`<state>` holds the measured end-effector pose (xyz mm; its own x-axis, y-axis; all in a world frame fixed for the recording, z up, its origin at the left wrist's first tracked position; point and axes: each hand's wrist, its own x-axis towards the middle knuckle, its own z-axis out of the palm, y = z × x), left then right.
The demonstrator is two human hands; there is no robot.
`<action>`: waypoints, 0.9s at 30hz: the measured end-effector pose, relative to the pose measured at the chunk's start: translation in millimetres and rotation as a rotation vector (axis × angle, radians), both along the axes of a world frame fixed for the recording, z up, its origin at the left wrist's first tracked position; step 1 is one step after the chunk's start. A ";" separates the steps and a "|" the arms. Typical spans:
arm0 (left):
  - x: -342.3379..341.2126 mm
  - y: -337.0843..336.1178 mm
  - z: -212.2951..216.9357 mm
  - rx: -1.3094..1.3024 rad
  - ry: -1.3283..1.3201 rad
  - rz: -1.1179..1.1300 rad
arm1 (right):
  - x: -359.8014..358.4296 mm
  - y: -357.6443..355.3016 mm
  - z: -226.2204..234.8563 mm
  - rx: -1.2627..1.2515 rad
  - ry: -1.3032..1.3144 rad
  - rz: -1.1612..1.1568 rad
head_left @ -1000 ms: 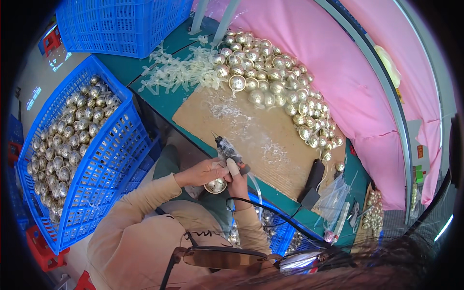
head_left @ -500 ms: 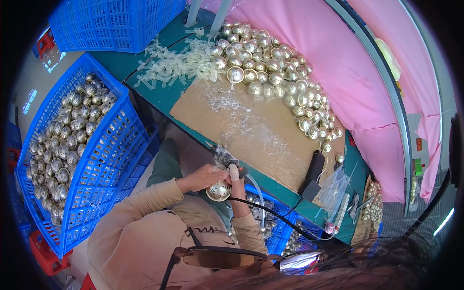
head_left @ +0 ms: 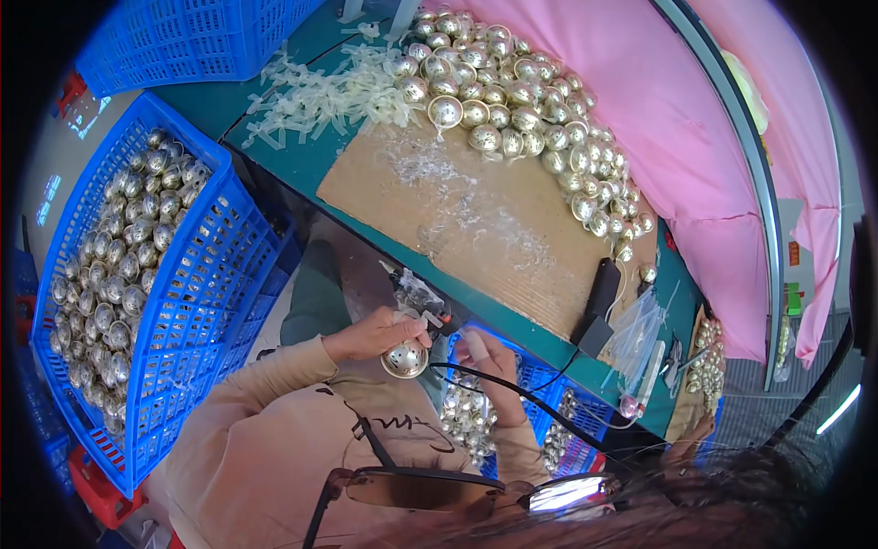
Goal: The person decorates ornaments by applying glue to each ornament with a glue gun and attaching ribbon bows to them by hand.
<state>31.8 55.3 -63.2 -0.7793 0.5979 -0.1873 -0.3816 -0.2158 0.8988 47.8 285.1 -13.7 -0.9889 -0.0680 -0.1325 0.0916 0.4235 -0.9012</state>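
Observation:
My left hand (head_left: 373, 335) holds a shiny gold ball-shaped ornament (head_left: 405, 360) below the table's near edge, over my lap. My right hand (head_left: 489, 357) is closed on a small tool (head_left: 422, 300) with a black cable, its tip close to the ornament. A pile of gold ornaments (head_left: 512, 101) lies on the far side of the brown cardboard sheet (head_left: 476, 220). On my left a blue crate (head_left: 197, 302) is filled with more gold ornaments (head_left: 119, 265).
Pale plastic scraps (head_left: 320, 87) lie on the green table (head_left: 306, 165) at the back left. A second blue crate (head_left: 183, 37) stands beyond. A blue basket (head_left: 540, 380) of ornaments sits under the table edge. A black device (head_left: 599, 302) and clear bags (head_left: 640, 334) lie right, pink cloth (head_left: 677, 119) behind.
Both hands have drawn back from the cardboard toward my lap, carrying the ornament and the tool off the table edge.

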 end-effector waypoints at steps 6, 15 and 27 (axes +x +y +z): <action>8.0 -2.4 -4.2 0.053 -0.006 0.042 | -0.2 -4.9 -1.3 -0.193 -0.432 0.139; 20.6 -9.0 -1.2 0.044 -0.091 0.055 | 3.2 -35.3 9.6 0.455 0.367 0.306; 29.0 -3.4 -8.2 0.033 -0.015 -0.038 | 12.8 -23.1 32.4 0.651 0.142 0.489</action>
<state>60.8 51.8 -71.5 -0.7529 0.6334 -0.1789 -0.4040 -0.2301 0.8854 60.6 262.0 18.7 -0.8777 -0.4481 -0.1697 -0.3352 0.8273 -0.4508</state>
